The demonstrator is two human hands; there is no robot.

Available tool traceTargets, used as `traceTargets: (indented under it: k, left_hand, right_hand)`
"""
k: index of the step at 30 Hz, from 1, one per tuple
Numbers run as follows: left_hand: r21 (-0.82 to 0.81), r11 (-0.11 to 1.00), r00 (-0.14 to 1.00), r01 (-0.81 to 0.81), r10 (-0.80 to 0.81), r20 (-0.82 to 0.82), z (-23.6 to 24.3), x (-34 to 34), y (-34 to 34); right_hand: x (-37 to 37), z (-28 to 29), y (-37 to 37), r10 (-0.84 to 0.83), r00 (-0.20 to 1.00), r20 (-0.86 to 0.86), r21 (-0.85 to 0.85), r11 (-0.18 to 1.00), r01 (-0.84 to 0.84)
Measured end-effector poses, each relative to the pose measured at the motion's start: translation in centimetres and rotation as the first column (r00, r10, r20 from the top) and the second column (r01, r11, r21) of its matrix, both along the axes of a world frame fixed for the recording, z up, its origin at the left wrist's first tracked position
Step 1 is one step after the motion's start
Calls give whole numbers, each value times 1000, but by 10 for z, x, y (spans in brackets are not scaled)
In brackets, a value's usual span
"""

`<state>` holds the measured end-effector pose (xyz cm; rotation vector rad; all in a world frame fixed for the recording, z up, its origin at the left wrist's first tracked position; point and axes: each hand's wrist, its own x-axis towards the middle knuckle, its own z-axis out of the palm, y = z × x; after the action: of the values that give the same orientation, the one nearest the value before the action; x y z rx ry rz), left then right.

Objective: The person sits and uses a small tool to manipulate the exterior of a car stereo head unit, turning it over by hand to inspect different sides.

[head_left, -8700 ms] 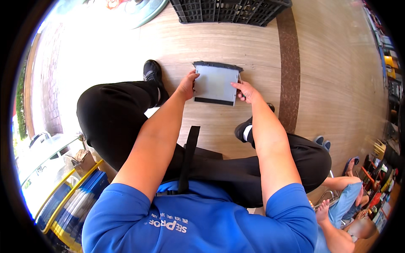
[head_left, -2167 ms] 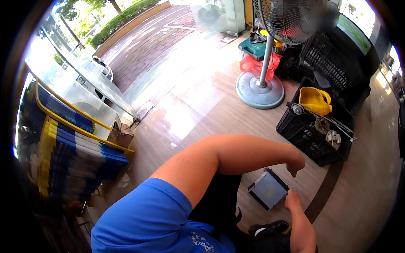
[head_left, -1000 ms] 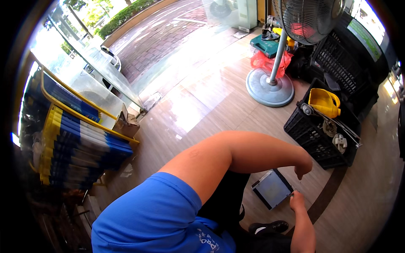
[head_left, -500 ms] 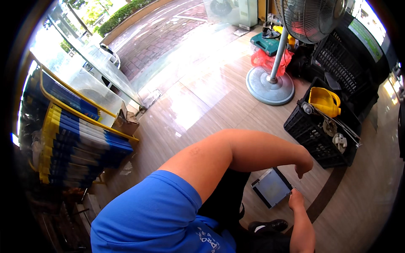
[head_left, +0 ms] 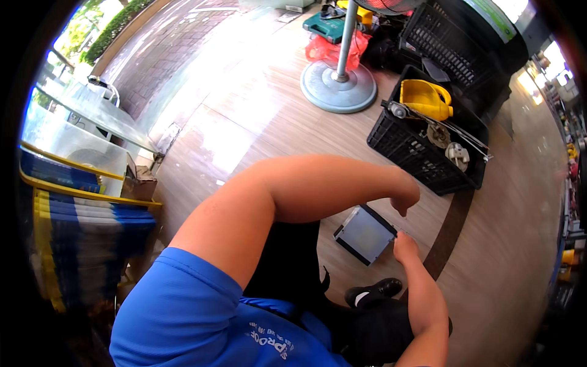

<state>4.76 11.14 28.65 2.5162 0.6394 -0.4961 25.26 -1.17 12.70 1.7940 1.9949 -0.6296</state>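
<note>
Reaching across from the lower left, the person's left arm [head_left: 312, 183] comes out of a blue sleeve [head_left: 183, 306]; a black shoe [head_left: 374, 292] stands on the floor [head_left: 269, 137] close to the body. Just beyond the shoe is the box [head_left: 367, 235], flat and grey, dark strips along two opposite edges; whether it rests on the floor or is held just above cannot be told. The right hand [head_left: 405, 246] is at its right corner, fingers curled; whether they clamp the box or something thin there is too small to tell. The left hand [head_left: 405, 192] hangs near the same corner, fingers bunched and pointing down; I cannot tell whether they hold anything.

Past the hands, a dark band [head_left: 449, 235] crosses the floor toward the crate [head_left: 403, 147], black and slatted. In it, a yellow jug [head_left: 426, 101] sits toward the far left corner, thin rods [head_left: 468, 137] lie by the near edge, and a pale wheel-like part [head_left: 457, 157] is near the right corner. At the floor's left edge stands a rack of blue, white and yellow packs [head_left: 92, 226]. Farther off come the fan base [head_left: 318, 92], a red bag [head_left: 318, 50] and a green case [head_left: 324, 25], then brick paving [head_left: 165, 52].
</note>
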Motion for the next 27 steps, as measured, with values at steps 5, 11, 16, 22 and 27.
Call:
traceTargets:
  k: [5,11,16,22,27]
  left_hand:
    - [-17,1000,999,-21,21,-25,5,-1,-2]
    - [-23,1000,999,6,-7,-53,11,-2,-2]
    - [-33,999,997,-15,12,-71,13,-3,-3]
    - [-41,998,998,-41,39,-57,10,-4,-3]
    - [-40,997,997,-61,58,-58,14,-6,-5]
  right_hand:
    - [9,-4,0,82,995,-54,32,996,-81]
    - [12,-11,0,40,989,-141,67,997,-31]
    - [6,-10,0,-52,998,-40,58,997,54]
    - [7,-10,1,43,999,-26,-6,999,-43]
    - [19,-16,0,112,984,-136,101,990,-99]
